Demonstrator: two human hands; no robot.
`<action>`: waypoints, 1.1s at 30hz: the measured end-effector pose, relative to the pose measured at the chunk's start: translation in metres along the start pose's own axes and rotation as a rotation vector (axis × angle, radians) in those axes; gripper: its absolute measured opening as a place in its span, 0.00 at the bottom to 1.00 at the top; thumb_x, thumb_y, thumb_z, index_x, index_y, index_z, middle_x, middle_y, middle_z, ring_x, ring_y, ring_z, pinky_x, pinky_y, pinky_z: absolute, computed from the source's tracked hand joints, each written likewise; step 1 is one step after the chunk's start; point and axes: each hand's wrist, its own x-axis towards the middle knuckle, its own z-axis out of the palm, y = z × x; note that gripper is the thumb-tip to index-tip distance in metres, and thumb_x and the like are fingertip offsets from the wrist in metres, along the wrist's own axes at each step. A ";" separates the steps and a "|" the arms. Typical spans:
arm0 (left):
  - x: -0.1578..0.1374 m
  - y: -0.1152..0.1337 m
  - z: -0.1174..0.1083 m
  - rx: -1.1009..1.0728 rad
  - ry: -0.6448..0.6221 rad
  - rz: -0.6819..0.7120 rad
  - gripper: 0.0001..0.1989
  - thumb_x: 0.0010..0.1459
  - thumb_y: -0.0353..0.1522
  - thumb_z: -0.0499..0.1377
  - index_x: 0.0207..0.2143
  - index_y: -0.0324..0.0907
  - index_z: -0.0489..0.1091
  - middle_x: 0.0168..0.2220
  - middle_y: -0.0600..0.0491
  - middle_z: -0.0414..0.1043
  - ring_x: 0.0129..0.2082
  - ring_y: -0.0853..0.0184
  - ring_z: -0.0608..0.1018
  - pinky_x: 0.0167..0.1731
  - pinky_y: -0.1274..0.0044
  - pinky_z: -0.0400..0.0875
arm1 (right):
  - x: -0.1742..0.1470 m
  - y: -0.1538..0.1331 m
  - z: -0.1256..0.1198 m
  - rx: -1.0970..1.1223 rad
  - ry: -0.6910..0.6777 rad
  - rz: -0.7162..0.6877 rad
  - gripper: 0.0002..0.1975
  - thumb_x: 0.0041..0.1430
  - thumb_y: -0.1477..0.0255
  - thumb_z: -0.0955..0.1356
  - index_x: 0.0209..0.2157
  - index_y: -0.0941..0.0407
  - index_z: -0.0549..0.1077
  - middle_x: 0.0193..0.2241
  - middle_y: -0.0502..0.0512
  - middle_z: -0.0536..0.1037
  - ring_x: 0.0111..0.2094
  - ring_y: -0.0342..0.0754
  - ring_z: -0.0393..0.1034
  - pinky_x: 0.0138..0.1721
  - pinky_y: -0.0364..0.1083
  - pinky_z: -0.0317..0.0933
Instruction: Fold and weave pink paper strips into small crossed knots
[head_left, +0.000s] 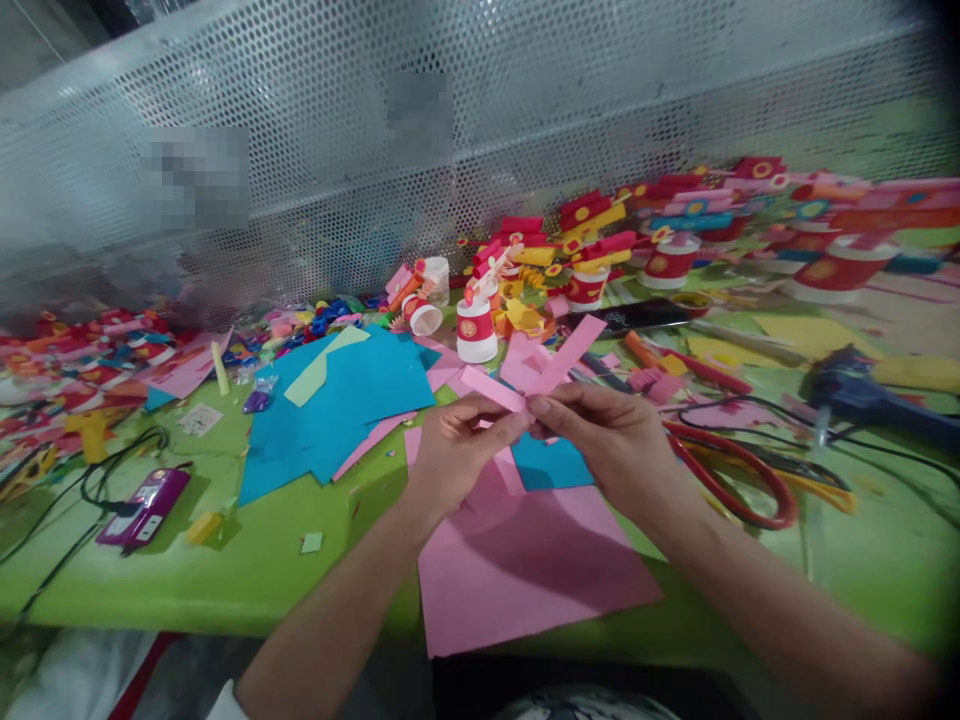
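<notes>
My left hand (461,445) and my right hand (609,432) meet over the table, their fingers pinched on a pink paper strip (571,355). The strip is bent, with one end pointing up to the right and a shorter end to the left. Whether it is one strip or two, I cannot tell, since the fingertips cover the middle. Beneath my hands lies a pink paper sheet (525,575), with a small blue paper piece (553,465) on its upper part. Several pink scraps lie just behind the hands.
Blue paper sheets (360,400) lie to the left, beyond a purple device (146,508) with a cable. Red-handled scissors (780,500) and a dark blue glue gun (877,400) lie right. Decorated paper cups (476,330) stand along a perforated metal panel (337,150).
</notes>
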 end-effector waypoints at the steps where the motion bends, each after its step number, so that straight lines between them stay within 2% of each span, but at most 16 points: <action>1: 0.000 0.000 0.000 -0.010 0.004 -0.014 0.07 0.54 0.36 0.69 0.31 0.42 0.81 0.30 0.52 0.80 0.32 0.67 0.78 0.36 0.75 0.74 | -0.001 -0.002 0.001 -0.042 0.006 -0.022 0.11 0.52 0.58 0.77 0.27 0.51 0.81 0.25 0.52 0.78 0.29 0.48 0.71 0.34 0.48 0.69; 5: 0.001 -0.003 0.001 -0.063 0.027 -0.100 0.08 0.52 0.36 0.70 0.32 0.40 0.80 0.29 0.51 0.80 0.32 0.66 0.80 0.38 0.73 0.75 | -0.005 -0.006 0.002 -0.185 0.022 -0.086 0.13 0.54 0.55 0.75 0.28 0.51 0.81 0.27 0.54 0.79 0.32 0.51 0.70 0.35 0.50 0.67; 10: 0.003 -0.005 -0.001 -0.085 0.054 -0.157 0.11 0.51 0.38 0.71 0.29 0.38 0.80 0.28 0.49 0.80 0.31 0.65 0.81 0.39 0.72 0.77 | -0.006 -0.004 0.002 -0.229 0.003 -0.096 0.14 0.55 0.55 0.74 0.28 0.51 0.80 0.27 0.53 0.78 0.31 0.51 0.70 0.33 0.49 0.65; 16: 0.005 -0.009 -0.004 -0.206 0.020 -0.240 0.13 0.50 0.40 0.71 0.28 0.39 0.79 0.29 0.50 0.81 0.29 0.68 0.81 0.41 0.71 0.77 | -0.005 -0.001 0.002 -0.292 0.001 -0.172 0.16 0.56 0.53 0.73 0.28 0.51 0.80 0.26 0.53 0.77 0.30 0.51 0.69 0.32 0.49 0.63; 19: 0.004 -0.008 -0.003 -0.076 0.062 -0.202 0.13 0.51 0.39 0.70 0.28 0.38 0.79 0.27 0.49 0.80 0.29 0.66 0.81 0.39 0.72 0.77 | -0.004 -0.001 0.002 -0.290 -0.003 -0.181 0.17 0.53 0.51 0.74 0.26 0.51 0.79 0.25 0.54 0.77 0.30 0.51 0.69 0.32 0.49 0.63; 23: 0.001 -0.007 0.000 0.042 0.122 -0.054 0.12 0.56 0.40 0.67 0.30 0.39 0.79 0.29 0.49 0.80 0.32 0.65 0.81 0.38 0.73 0.76 | -0.003 -0.001 0.005 -0.184 -0.015 -0.075 0.18 0.52 0.50 0.75 0.29 0.52 0.79 0.27 0.54 0.77 0.32 0.51 0.71 0.34 0.49 0.67; 26: 0.000 -0.010 0.001 0.061 0.194 0.011 0.11 0.56 0.40 0.66 0.32 0.40 0.79 0.31 0.50 0.81 0.33 0.65 0.81 0.38 0.73 0.75 | -0.002 -0.001 0.007 -0.082 -0.027 0.000 0.18 0.48 0.53 0.78 0.32 0.52 0.79 0.29 0.53 0.77 0.32 0.50 0.72 0.36 0.49 0.69; 33: -0.001 -0.018 0.004 0.020 0.216 0.041 0.11 0.56 0.39 0.67 0.33 0.40 0.78 0.31 0.50 0.81 0.33 0.66 0.80 0.38 0.74 0.76 | 0.001 0.002 0.007 0.008 -0.034 0.039 0.16 0.44 0.57 0.80 0.29 0.53 0.80 0.27 0.50 0.76 0.29 0.46 0.70 0.34 0.47 0.67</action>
